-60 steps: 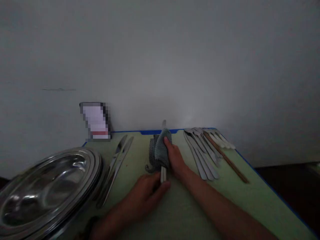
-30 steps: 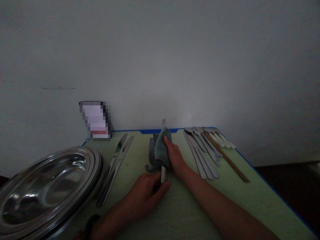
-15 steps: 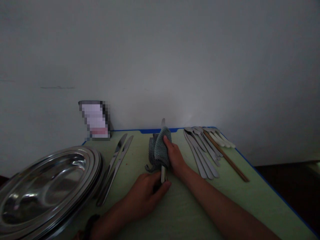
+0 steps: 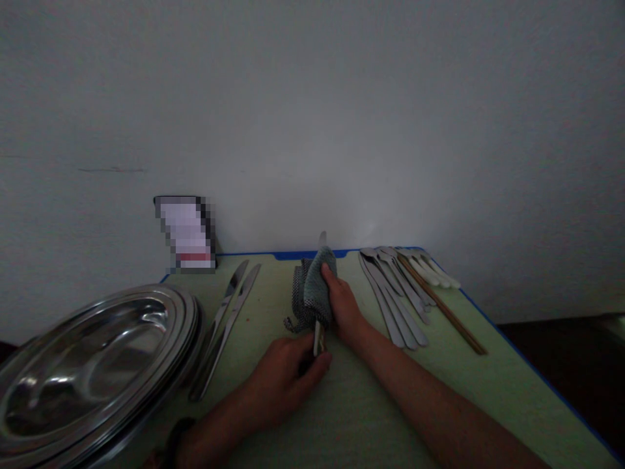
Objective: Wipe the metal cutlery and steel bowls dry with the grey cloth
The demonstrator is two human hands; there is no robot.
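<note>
You have a metal table knife (image 4: 323, 239), held lengthwise at mid-table, tip toward the wall, handle end toward you. Its middle is wrapped in a grey-blue textured cloth (image 4: 318, 286), folded over the blade; a loose dark-checked portion hangs at left.

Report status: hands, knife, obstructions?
Left hand gripping knife by handle. Right hand pressing cloth around knife; tip showing. Nothing visibly blocking either hand.
</note>
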